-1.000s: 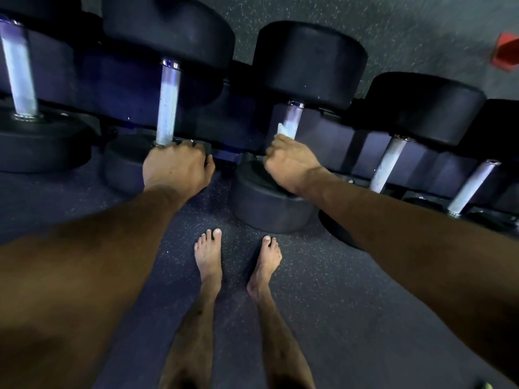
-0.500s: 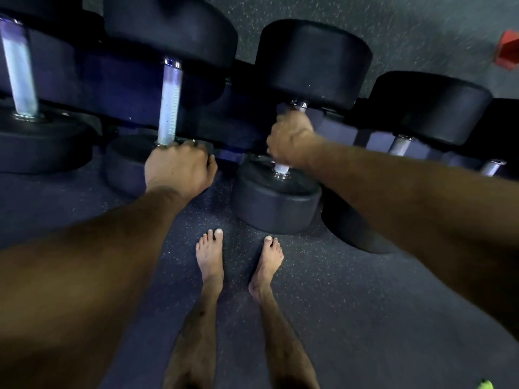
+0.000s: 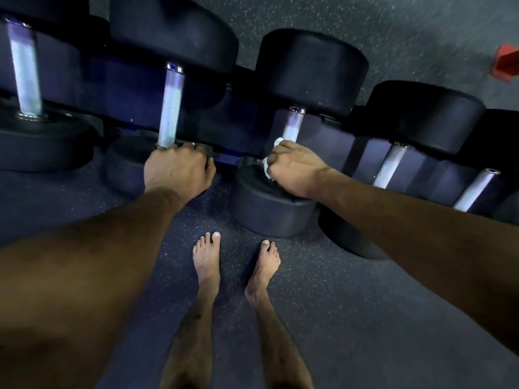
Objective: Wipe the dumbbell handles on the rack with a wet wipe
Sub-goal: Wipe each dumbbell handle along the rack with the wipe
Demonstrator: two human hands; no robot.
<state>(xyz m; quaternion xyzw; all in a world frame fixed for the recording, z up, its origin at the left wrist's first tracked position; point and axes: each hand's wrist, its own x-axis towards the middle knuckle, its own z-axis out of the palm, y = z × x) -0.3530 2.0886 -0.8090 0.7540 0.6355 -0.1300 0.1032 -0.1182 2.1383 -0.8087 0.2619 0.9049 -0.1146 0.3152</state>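
Both hands are reaching out to the dumbbell rack (image 3: 118,88), set apart on neighbouring dumbbells. The left hand (image 3: 177,169) is curling its fingers around the lower end of one knurled metal handle (image 3: 170,106), just where it is meeting the lower weight. The right hand (image 3: 295,171) is gripping the lower part of the next handle (image 3: 292,123) through a crumpled white wet wipe (image 3: 276,144), which is showing above the knuckles and beside the thumb. Each handle is joining two round, matte black weight heads (image 3: 311,71), one beyond the hands and one beneath them. More dumbbells are sitting to the outside of each hand. Below the hands, two bare feet (image 3: 207,259) are standing on dark speckled rubber flooring (image 3: 351,304). A red object (image 3: 505,64) is lying blurred far beyond the right hand.
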